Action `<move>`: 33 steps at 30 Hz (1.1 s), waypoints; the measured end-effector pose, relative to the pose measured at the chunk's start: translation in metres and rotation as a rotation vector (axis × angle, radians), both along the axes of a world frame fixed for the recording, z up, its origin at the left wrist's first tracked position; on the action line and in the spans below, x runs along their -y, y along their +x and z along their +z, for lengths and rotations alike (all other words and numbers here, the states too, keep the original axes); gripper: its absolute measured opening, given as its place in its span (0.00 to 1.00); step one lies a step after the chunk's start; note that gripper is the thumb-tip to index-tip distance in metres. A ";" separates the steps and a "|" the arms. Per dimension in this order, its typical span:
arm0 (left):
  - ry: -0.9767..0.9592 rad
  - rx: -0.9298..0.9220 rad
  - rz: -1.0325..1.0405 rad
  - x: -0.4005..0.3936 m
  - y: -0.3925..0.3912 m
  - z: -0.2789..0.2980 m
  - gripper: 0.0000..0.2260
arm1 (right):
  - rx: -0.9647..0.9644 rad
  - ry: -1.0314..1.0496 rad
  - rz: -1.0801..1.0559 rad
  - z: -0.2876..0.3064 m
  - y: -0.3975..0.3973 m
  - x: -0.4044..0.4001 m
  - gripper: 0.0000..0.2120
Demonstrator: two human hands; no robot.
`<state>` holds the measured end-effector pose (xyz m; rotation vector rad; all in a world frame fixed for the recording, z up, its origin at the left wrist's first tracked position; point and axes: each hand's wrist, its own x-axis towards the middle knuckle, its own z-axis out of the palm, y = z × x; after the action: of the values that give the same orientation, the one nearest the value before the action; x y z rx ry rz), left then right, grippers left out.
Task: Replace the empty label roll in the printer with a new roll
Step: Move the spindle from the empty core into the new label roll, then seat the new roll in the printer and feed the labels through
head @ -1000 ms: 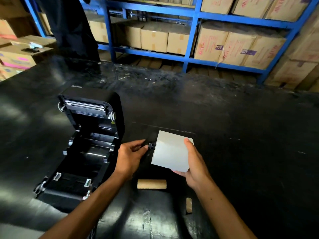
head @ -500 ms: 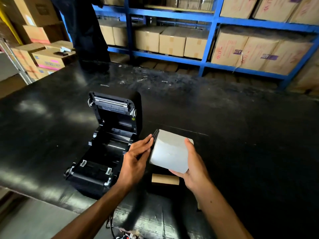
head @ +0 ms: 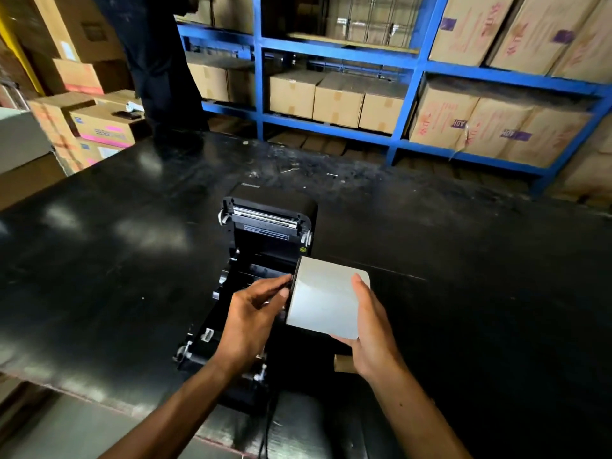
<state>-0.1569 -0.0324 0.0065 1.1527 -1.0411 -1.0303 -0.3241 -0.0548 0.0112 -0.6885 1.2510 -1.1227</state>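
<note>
A black label printer [head: 265, 233] stands on the black table [head: 463, 260] with its lid tilted up and its roll bay exposed. My right hand [head: 374, 332] grips a new white label roll [head: 324, 296] from its right side, holding it above the table at the printer's right edge. My left hand [head: 251, 316] presses its fingertips against the roll's left end, where a dark spindle part sits; how it holds it is unclear. The empty brown cardboard core [head: 342, 362] lies on the table under my right wrist, mostly hidden.
Blue shelving [head: 410, 91] filled with cardboard boxes runs behind the table. More boxes [head: 99, 127] are stacked at the far left. A person in dark clothes [head: 155, 61] stands beyond the table's far left corner. The table's near edge runs just below the printer.
The view has swung left, so the printer sits nearer the centre. Both hands carried the roll to the printer's right edge, and my left fingers closed onto the roll's left end.
</note>
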 end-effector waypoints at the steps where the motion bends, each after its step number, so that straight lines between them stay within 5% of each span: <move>1: 0.043 -0.010 0.005 0.001 0.010 0.002 0.11 | 0.004 -0.018 -0.007 0.001 0.010 0.000 0.14; 8: 0.260 -0.049 -0.146 0.011 0.071 0.011 0.18 | -0.097 -0.217 -0.048 -0.004 0.083 -0.007 0.15; 17: 0.498 -0.038 -0.140 0.017 0.122 -0.012 0.11 | -0.332 -0.232 -0.070 -0.025 0.140 -0.007 0.27; 33: 0.375 -0.141 -0.173 0.037 0.138 -0.034 0.05 | -0.622 -0.095 0.226 -0.033 0.128 0.006 0.30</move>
<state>-0.0194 -0.0698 -0.0280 1.2821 -0.8679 -1.4679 -0.1964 -0.0609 -0.0220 -1.2827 1.5910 -0.8049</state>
